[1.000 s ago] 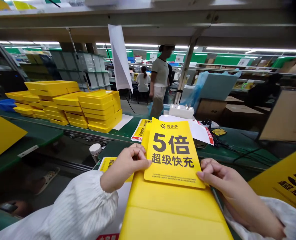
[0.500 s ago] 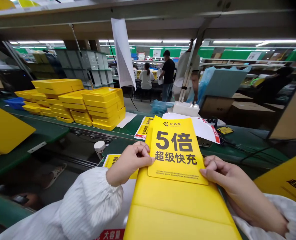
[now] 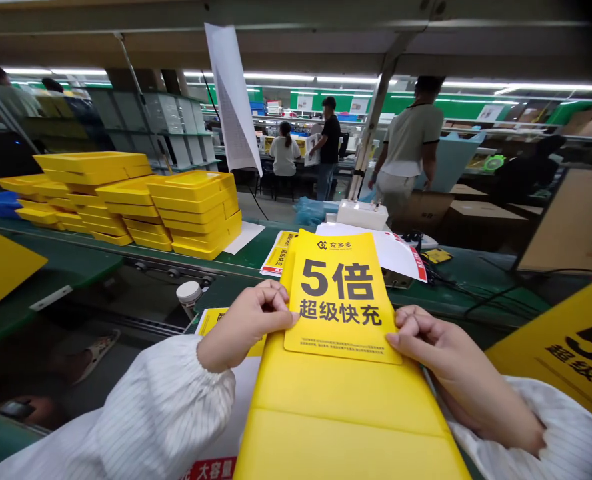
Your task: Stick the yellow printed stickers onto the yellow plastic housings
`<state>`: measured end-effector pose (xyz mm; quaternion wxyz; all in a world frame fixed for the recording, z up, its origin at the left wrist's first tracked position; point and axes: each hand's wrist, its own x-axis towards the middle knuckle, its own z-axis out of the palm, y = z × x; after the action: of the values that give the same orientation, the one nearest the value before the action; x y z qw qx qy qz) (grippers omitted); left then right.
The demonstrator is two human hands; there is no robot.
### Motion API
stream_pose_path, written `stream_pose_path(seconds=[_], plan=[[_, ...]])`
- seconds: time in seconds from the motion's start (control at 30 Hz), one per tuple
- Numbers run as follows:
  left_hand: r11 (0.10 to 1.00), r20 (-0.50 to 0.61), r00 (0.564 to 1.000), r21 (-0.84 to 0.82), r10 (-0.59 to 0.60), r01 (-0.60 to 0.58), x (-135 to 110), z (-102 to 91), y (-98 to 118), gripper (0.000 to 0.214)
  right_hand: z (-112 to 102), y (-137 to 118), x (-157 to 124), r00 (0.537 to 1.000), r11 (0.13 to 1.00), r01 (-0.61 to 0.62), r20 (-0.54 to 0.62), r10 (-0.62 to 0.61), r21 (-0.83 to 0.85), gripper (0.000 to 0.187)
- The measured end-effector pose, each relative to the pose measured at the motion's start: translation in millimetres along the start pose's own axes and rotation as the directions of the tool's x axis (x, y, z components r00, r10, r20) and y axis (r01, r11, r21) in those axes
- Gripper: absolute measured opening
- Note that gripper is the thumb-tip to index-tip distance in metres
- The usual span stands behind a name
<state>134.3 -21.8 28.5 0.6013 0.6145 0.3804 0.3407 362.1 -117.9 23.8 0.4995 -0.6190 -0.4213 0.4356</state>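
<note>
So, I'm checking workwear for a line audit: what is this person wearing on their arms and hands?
Both arms are in loose white sleeves with fine stripes, the left sleeve and right sleeve each gathered into a puffy cuff. The left hand and right hand are bare: no gloves, rings or watch.

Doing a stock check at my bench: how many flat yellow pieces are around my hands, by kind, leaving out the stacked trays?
Held yellow card: 1
Creased yellow board: 1
Large yellow panel printed with a 5: 1
Plain yellow panel at far left: 1
Yellow-printed leaflets: 2
Small yellow tag: 1
Total: 7
</note>
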Motion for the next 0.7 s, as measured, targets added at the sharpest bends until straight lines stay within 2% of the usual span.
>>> stream_pose_path(seconds=[0.7], plan=[[1.0,0.002,1.0,0.011,0.008,-0.008,1.8,-0.8,-1.8,0.028,-1.1,3.0,0.9,1.0,0.999,0.021,0.011,-0.021,-0.035,0.036]])
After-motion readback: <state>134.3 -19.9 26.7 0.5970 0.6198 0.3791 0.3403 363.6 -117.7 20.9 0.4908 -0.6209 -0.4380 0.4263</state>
